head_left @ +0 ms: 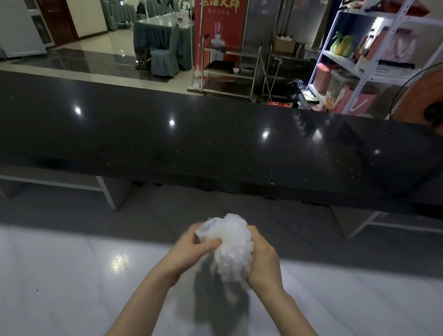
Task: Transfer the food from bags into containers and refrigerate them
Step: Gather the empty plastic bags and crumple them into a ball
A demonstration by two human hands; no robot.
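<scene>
Crumpled clear plastic bag (229, 246) is gripped between left hand (191, 247) and right hand (263, 259), fingers curled round it, held above the floor before the black counter (216, 142).

Crumpled clear plastic bag (231, 246) — bunched (whitish, translucent) — above pale floor

a long black counter (216, 147) spans nine to three o'clock, glossy, speckled. pale floor (61, 275) lies below at six.
</scene>
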